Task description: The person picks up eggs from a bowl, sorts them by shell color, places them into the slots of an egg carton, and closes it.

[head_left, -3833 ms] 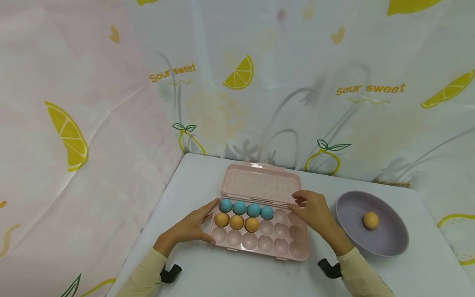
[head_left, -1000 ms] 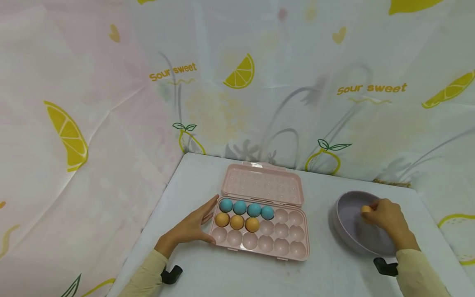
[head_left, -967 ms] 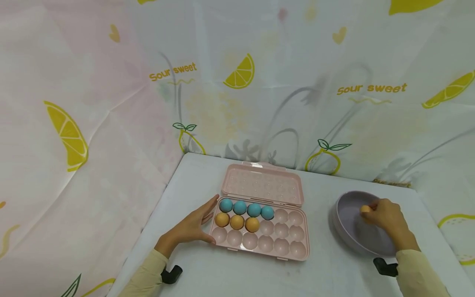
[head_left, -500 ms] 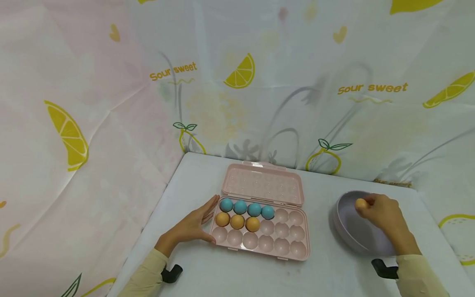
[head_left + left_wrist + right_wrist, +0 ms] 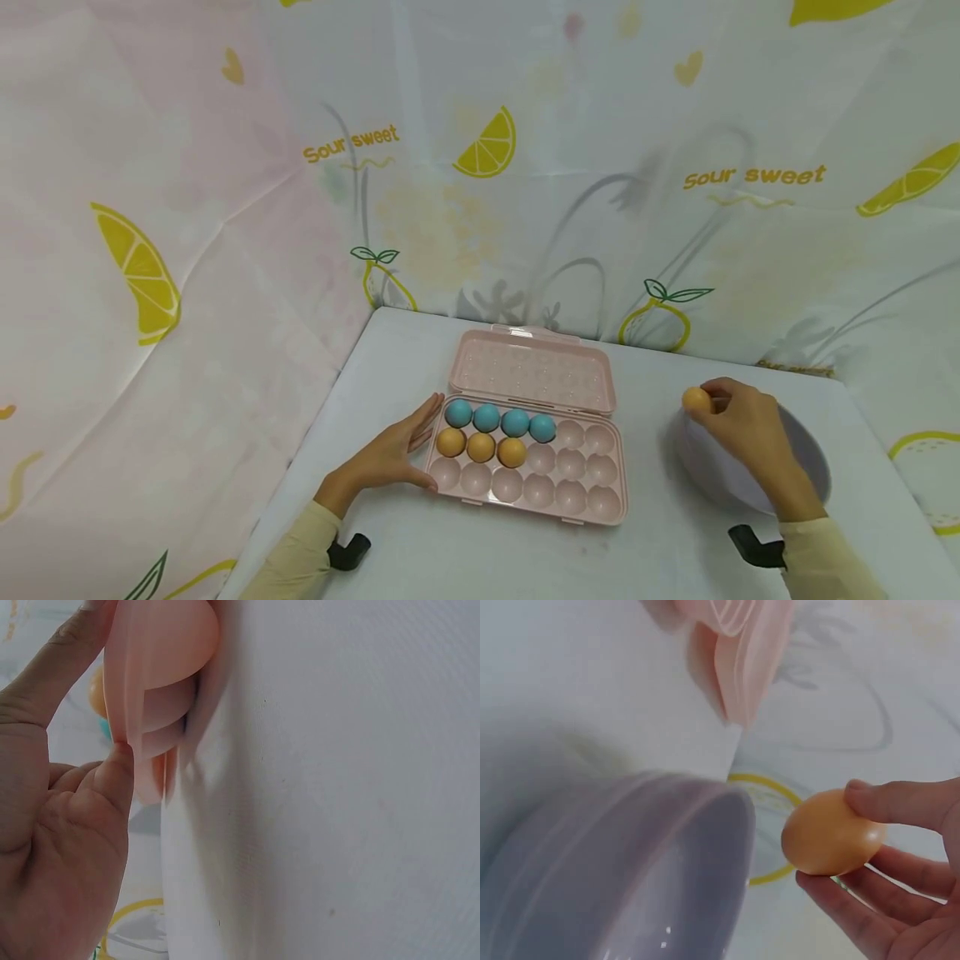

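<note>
My right hand (image 5: 750,433) pinches an orange-brown egg (image 5: 697,401) between thumb and fingertips, over the left rim of the grey-purple bowl (image 5: 716,475). In the right wrist view the egg (image 5: 832,832) is beside the bowl's rim (image 5: 739,799), apart from it. The pink egg box (image 5: 551,521) lies with its lid (image 5: 532,367) folded back. Several blue eggs (image 5: 486,418) fill part of its back row, and 3 orange eggs (image 5: 481,447) sit in the middle row. My left hand (image 5: 386,454) rests against the box's left end, thumb and fingers spread straight along it.
A white table (image 5: 480,558) carries the box and bowl. Behind and to the left hangs a lemon-print cloth (image 5: 570,217). Both wrists wear black camera mounts, the left one (image 5: 348,552) and the right one (image 5: 756,548).
The right hand has gone from the box to the bowl, picked up the orange egg there, lifted it and moved it left to the rim. The left hand has stayed on the box.
</note>
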A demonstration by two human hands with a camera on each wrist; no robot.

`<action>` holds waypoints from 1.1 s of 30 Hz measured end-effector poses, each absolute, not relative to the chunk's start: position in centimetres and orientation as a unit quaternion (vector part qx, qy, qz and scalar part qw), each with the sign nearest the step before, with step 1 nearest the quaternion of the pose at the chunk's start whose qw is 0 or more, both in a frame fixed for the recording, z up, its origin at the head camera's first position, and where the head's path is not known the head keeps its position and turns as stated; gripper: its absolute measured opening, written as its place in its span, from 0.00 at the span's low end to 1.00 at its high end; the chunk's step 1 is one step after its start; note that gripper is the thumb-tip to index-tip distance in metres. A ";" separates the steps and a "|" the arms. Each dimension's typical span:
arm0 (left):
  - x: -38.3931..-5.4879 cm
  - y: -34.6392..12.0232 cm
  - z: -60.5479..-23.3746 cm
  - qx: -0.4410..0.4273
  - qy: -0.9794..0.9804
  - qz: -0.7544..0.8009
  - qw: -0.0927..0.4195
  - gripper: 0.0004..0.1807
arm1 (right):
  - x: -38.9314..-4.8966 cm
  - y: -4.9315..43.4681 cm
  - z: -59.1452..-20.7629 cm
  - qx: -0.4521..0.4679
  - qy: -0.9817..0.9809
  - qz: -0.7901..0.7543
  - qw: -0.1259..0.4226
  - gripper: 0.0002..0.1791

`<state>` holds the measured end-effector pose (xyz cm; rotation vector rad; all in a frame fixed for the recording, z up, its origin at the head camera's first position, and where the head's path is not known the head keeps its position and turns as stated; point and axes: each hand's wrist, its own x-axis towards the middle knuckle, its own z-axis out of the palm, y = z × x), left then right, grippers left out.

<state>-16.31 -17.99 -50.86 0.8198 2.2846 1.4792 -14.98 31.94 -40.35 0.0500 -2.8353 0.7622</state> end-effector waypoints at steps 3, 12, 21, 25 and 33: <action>-15.9 -17.8 -49.9 0.281 0.793 0.518 0.155 0.70 | -15.1 31.1 -41.0 0.020 -0.958 0.264 0.110 0.20; -15.7 -17.9 -49.4 0.293 0.781 0.526 0.163 0.70 | -15.6 28.1 -42.9 0.024 -0.945 0.307 0.112 0.22; -15.7 -17.7 -49.4 0.290 0.780 0.528 0.167 0.70 | -14.9 23.5 -45.9 0.101 -0.920 0.358 0.121 0.19; -15.7 -17.6 -49.4 0.288 0.781 0.528 0.169 0.70 | -14.4 22.0 -47.0 0.129 -0.902 0.393 0.122 0.24; -16.1 -17.9 -50.5 0.284 0.789 0.519 0.167 0.72 | -13.9 19.4 -48.6 0.219 -0.865 0.434 0.124 0.25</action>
